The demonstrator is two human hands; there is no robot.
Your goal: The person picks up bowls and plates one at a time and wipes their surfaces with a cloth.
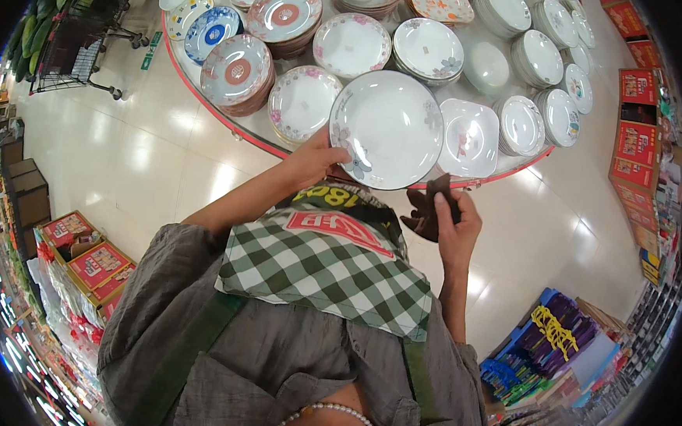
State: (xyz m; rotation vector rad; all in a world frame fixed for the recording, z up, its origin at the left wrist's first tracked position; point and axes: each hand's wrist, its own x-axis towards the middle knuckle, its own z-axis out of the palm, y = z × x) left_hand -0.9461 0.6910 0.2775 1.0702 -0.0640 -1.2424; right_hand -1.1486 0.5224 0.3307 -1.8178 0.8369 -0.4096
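My left hand (pixel 315 163) grips the left rim of a large round white plate (pixel 388 128), its thumb over the grey flower pattern. The plate is tilted toward me above the front edge of the display table (pixel 246 130). A dark brown cloth (pixel 429 209) is pinched between the thumb and fingers of my right hand (pixel 458 223), just below and right of the plate, apart from it. Beside the held plate are a square white plate with a reddish motif (pixel 469 140) and a stack of pink-flowered plates (pixel 304 102).
Stacks of red-patterned plates (pixel 237 78), a blue-patterned plate (pixel 212 34) and stacked white plates (pixel 519 127) crowd the table. A black shopping cart (pixel 73 50) stands at the left. Red boxes (pixel 637 137) line the right; a blue bin of packaged goods (pixel 535 342) is behind at right.
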